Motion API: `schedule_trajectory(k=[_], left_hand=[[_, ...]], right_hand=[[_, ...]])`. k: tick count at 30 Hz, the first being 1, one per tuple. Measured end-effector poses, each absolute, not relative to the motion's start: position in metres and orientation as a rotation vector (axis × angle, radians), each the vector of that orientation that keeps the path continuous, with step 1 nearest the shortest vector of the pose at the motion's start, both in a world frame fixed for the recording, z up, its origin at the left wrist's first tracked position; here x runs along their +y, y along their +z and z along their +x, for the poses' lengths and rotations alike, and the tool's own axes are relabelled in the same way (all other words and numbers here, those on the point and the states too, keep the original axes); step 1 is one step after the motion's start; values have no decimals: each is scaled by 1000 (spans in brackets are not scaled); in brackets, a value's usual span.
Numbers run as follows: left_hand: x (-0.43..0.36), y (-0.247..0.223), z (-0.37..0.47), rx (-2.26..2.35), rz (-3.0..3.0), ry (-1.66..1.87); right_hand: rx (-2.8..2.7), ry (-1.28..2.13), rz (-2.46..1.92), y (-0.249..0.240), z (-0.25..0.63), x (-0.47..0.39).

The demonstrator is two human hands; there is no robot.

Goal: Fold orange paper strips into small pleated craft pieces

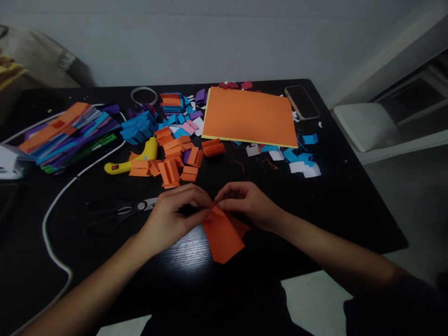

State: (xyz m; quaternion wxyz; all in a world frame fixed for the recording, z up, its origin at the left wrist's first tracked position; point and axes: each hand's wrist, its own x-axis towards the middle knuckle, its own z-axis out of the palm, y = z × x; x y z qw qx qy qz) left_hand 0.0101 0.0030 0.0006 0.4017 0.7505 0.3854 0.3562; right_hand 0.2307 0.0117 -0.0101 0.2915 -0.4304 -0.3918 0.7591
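Note:
An orange piece of paper (224, 235), partly folded, hangs from my fingertips near the front of the black table. My left hand (177, 212) pinches its top edge between thumb and fingers. Close beside it, my right hand (247, 203) pinches the same edge, the two sets of fingertips nearly touching. The paper's lower part fans out below in two layers. Black-handled scissors (131, 207) lie left of my left hand, their blades partly hidden behind it. Beyond my hands are several small folded orange paper pieces (170, 170).
A yellow glue gun (142, 158) lies at the left among the orange pieces. A white cable (47, 233) curves along the table's left. Farther back are an orange paper stack (250, 116), a phone (303, 102), blue folded pieces (138, 126), a tape roll (144, 94) and paper scraps (304, 168).

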Motion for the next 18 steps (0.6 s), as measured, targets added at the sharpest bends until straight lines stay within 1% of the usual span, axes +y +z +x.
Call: schedule_trajectory(k=[6, 18], left_hand=[[3, 3, 11, 982, 1822, 791], [0, 4, 12, 975, 1846, 793]], right_hand=[[-1147, 1957, -1176, -10, 230, 10], [-1234, 1913, -1126, -12, 230, 9]])
